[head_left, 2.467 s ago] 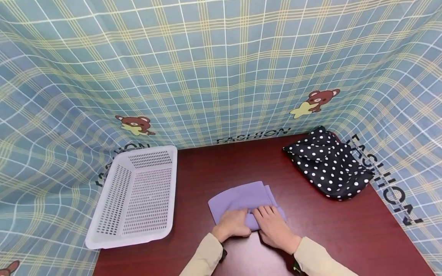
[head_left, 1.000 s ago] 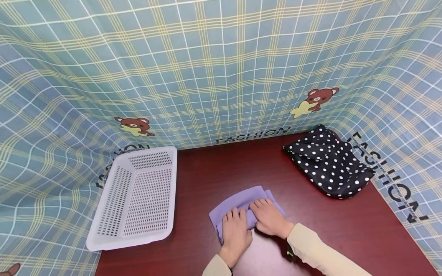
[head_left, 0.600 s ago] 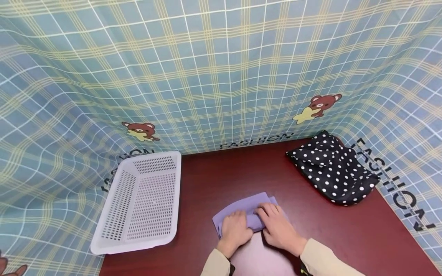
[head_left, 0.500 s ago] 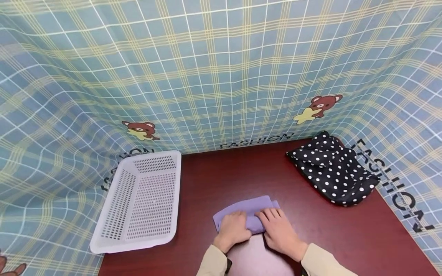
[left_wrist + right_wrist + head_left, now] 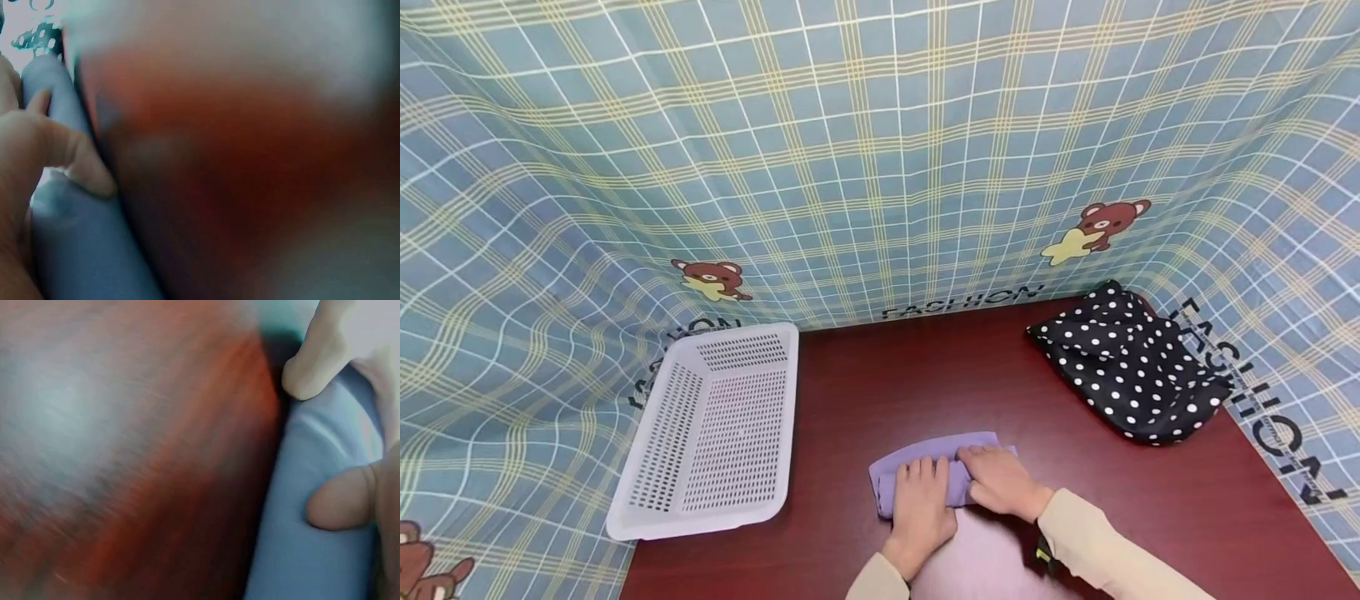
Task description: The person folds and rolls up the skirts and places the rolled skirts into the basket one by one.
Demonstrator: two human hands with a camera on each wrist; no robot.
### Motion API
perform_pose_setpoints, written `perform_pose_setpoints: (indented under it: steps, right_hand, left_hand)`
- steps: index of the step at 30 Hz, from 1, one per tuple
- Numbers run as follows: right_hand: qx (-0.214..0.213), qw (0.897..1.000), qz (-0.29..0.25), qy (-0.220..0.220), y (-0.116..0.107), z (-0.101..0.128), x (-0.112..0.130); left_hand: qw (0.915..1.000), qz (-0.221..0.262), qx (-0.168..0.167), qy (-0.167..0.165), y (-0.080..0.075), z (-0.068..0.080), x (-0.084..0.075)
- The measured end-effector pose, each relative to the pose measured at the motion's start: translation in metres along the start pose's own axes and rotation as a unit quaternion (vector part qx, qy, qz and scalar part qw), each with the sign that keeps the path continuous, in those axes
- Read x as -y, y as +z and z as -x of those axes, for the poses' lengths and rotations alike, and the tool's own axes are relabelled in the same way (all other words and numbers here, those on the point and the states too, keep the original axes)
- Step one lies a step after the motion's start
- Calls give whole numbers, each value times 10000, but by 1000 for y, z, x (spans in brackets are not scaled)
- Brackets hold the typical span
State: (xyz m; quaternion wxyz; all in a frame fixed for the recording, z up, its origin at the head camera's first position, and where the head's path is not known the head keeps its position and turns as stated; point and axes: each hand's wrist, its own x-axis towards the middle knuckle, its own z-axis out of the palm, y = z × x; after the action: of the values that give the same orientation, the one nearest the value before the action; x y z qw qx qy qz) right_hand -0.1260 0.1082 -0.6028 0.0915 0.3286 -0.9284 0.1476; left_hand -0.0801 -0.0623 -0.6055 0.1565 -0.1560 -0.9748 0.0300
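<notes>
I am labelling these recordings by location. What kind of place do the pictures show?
Probably a staged tabletop booth for handling clothes: a dark red table enclosed by a plaid bear-print curtain, with a white basket and a polka-dot cloth beside the purple cloth.

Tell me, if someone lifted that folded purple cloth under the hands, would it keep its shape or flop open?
It would probably flop: the purple cloth is soft, thin fabric lying in loose layers, and both the left hand and right hand are pressing it flat. It looks light for its size. On the smooth, glossy table it would likely slide easily when pushed.
</notes>
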Motion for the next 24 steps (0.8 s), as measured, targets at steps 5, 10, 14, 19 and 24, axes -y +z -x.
perform_pose_setpoints:
  steps: [5, 10, 14, 19, 24]
  right_hand:
    - [-152, 9998, 139, 39, -1, 1, 4]
    - [-1239, 9901, 619, -238, -1, 25, 3]
    - [-1379, 9874, 765, -119, 3, 25, 1]
    - [-912, 9934, 664, 207, 7, 7, -5]
    - [-153, 9977, 56, 651, 0, -3, -14]
  left_hand:
    - [9974, 295, 654, -69, -1, -20, 12]
    - [9893, 760, 1208, 306, -8, -34, 20]
    - [9809, 989, 1628, 398, -11, -40, 25]
    - [9784, 1145, 1721, 90, -17, -38, 27]
    - [9938, 382, 1019, 245, -19, -26, 13]
